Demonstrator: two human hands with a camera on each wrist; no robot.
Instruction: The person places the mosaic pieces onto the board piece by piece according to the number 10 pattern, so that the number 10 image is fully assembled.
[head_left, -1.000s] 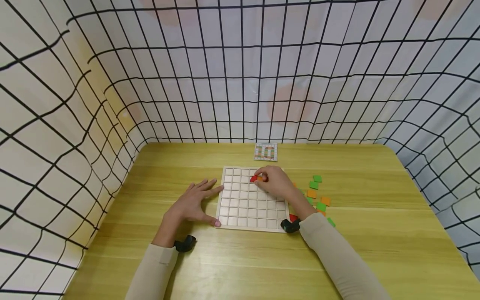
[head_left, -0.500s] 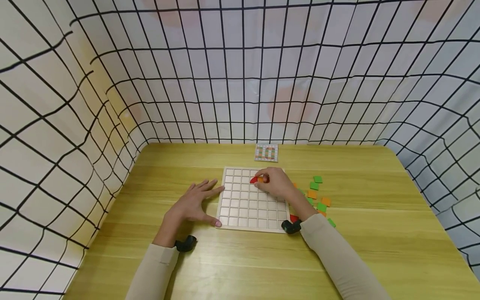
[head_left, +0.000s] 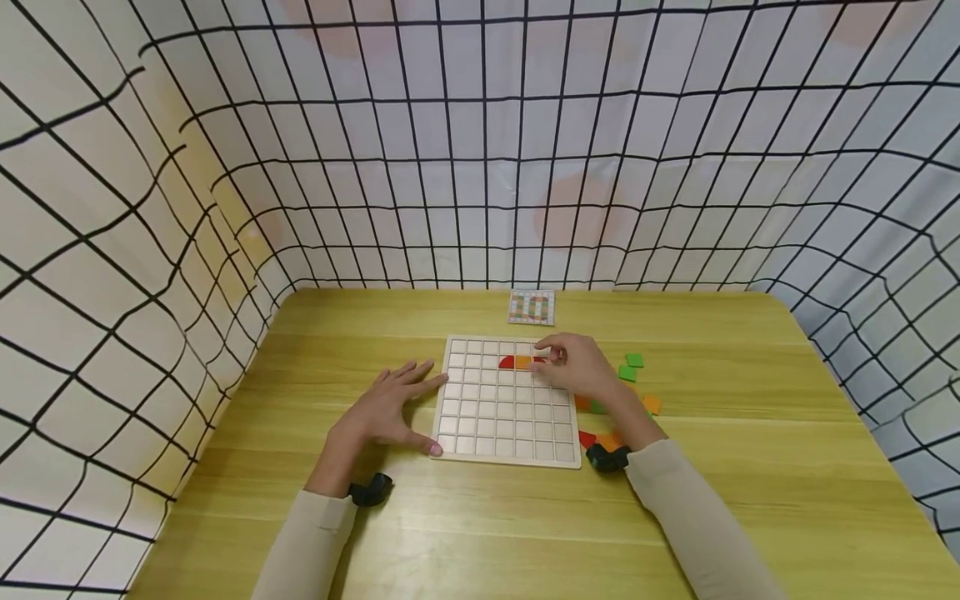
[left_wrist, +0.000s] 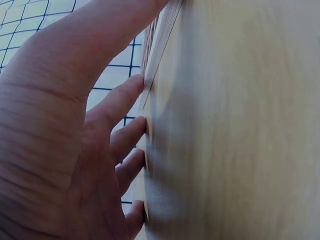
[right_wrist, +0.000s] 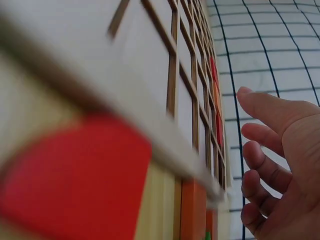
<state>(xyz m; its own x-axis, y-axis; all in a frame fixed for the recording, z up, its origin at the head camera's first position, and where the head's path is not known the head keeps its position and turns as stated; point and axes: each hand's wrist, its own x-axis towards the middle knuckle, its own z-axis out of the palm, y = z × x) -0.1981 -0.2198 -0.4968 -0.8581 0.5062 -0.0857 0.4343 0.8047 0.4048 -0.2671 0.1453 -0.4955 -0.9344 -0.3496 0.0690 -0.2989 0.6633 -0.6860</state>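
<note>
Gridded cloth (head_left: pixel 498 179) backs the desk (head_left: pixel 750 467), where the spread left hand (head_left: pixel 388 404) touches the board (head_left: pixel 487 408) and the right hand (head_left: pixel 581 365), loosely curled, seemingly empty, has shifted rightward, baring its red piece (head_left: pixel 507 362), orange tile (head_left: pixel 523 362) and second red piece (right_wrist: pixel 219 128) in one row.

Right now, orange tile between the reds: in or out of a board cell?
In: head view shows the orange tile within one cell of the board. Fully seated: cannot tell.

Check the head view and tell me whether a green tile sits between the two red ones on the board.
No, an orange tile sits between the left red tile and the right red tile.
</note>
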